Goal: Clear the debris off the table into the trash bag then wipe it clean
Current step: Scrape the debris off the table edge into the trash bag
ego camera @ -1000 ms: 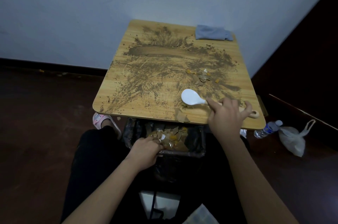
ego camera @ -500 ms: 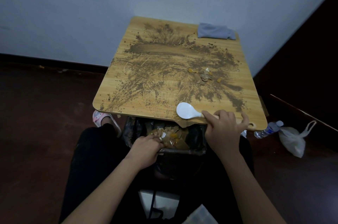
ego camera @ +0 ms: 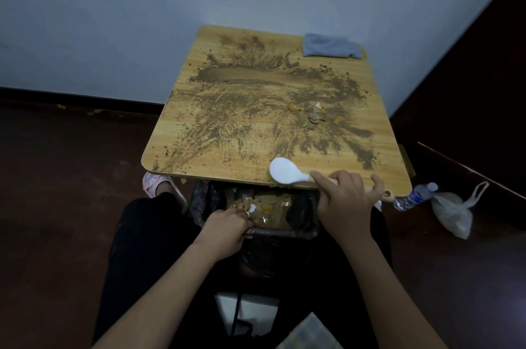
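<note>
The right hand [ego camera: 345, 203] grips the wooden handle of a spoon [ego camera: 287, 171]; the white head lies at the near edge of the worktop [ego camera: 199, 149], just above the bag [ego camera: 301, 216]. The left hand [ego camera: 225, 227] has its fingers curled on the near rim of the bag and holds it under the worktop edge. Inside the bag there are brown and orange scraps and one white piece.

Brown dirt [ego camera: 242, 121] is spread over most of the worktop, with a thick band near the far side. A small heap of scraps [ego camera: 311, 116] lies to the right of the middle. A grey cloth [ego camera: 330, 45] lies at the far right corner, apart from the dirt.

On the floor at the right there are a bottle [ego camera: 412, 197] and a white sack [ego camera: 455, 212], near each other.
</note>
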`<state>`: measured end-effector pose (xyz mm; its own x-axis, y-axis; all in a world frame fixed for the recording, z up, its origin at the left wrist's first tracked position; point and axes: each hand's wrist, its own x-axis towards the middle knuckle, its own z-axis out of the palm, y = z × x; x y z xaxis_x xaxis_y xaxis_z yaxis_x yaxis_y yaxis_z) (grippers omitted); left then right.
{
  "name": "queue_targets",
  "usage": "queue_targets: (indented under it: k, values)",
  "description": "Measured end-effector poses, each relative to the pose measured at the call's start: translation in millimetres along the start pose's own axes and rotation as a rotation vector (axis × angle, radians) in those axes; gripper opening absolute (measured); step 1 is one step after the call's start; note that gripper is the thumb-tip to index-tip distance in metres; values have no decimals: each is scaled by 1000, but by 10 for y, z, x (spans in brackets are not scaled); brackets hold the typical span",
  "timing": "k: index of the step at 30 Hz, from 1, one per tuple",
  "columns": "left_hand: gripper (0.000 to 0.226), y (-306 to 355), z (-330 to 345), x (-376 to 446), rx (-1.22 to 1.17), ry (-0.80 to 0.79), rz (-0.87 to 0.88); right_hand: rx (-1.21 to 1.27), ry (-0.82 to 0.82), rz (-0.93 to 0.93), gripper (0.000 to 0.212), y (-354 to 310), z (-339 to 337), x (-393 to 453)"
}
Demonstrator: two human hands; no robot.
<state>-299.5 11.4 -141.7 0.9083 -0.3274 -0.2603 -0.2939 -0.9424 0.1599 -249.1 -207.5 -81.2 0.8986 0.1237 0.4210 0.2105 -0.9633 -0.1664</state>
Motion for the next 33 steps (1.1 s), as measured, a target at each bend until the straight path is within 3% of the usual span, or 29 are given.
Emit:
queue_targets:
  k: [13, 22, 29, 33]
  values:
    - [29, 22, -56, 31, -2, -32, 6, -37, -154, 225, 31, 161, 232, 965]
    - [27, 13, 14, 111, 8, -40, 13, -317, -332, 434, 32, 420, 504, 1856]
    - [29, 33, -11, 123, 26, -71, 19, -419, -394, 376, 28, 403, 586, 1982]
    - [29, 22, -4, 130, 25, -87, 15, -408, -382, 212, 18, 357, 491, 1776]
